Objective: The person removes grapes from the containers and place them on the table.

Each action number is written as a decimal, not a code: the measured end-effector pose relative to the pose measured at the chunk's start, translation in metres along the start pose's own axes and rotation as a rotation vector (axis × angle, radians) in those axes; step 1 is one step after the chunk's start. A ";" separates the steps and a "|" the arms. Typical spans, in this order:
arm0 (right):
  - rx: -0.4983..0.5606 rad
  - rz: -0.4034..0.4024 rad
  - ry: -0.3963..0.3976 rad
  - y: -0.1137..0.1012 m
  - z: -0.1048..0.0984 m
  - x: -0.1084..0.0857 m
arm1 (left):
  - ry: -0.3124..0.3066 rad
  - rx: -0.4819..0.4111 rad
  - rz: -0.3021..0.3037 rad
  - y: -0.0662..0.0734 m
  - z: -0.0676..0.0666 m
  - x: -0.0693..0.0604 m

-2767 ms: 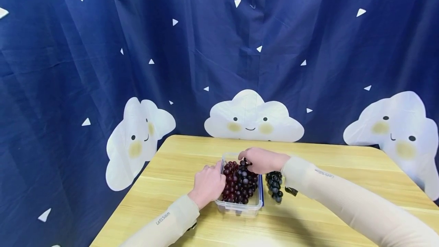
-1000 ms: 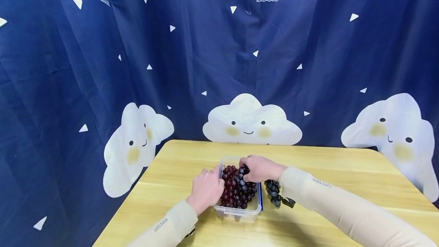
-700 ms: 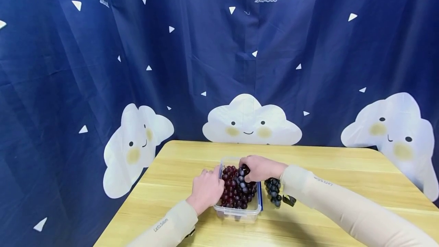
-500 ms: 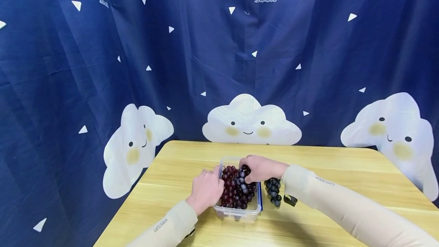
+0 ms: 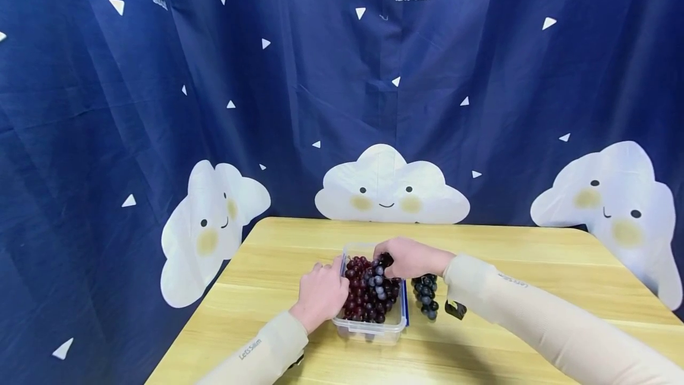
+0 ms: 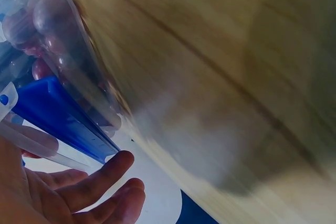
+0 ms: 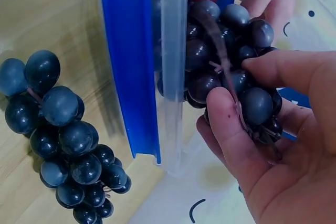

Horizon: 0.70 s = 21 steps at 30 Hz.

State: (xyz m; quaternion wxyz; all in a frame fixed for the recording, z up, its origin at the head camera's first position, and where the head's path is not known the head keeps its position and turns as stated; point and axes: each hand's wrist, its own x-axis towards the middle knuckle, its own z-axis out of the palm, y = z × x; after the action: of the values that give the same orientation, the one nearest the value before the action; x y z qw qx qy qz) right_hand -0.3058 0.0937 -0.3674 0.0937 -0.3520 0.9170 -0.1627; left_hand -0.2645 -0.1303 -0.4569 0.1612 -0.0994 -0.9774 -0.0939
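A clear plastic container (image 5: 369, 330) with blue latch flaps (image 7: 126, 77) holds reddish grapes (image 5: 355, 296) and darker ones. At its left side, my left hand (image 5: 322, 290) grips the rim; the left wrist view shows its fingers by a blue flap (image 6: 58, 114). My right hand (image 5: 411, 258) is over the container's far right part, pinching a bunch of dark grapes (image 7: 202, 85) by its stem end, with thumb and fingers around it. Those grapes hang over the others inside; whether they bear on them I cannot tell.
Another bunch of blue-black grapes (image 5: 426, 299) lies on the wooden table (image 5: 299, 236), right of the container and below the right forearm. Behind the table's far edge hangs a navy curtain (image 5: 342, 76) with cloud prints.
The right hand, still holding the dark grapes, sank slightly into the container, then shifted a little right. My left hand keeps its place on the rim. The head view has tilted slightly.
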 end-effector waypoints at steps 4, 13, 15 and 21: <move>0.005 -0.014 0.026 -0.003 -0.003 -0.003 | 0.006 -0.003 0.003 0.000 0.000 0.000; -0.020 -0.055 0.101 -0.010 -0.009 -0.010 | -0.005 0.004 0.010 0.001 -0.002 0.002; -0.026 -0.062 0.108 -0.012 -0.010 -0.011 | -0.006 0.008 0.010 0.001 -0.001 0.002; -0.059 -0.082 0.143 -0.019 -0.015 -0.015 | -0.015 0.011 0.005 0.001 -0.001 0.002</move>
State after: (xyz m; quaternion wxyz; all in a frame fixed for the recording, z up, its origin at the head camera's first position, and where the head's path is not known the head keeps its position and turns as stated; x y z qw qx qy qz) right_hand -0.2871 0.0939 -0.3453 0.0106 -0.3793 0.9105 -0.1642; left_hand -0.2655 -0.1295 -0.4553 0.1547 -0.1015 -0.9788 -0.0873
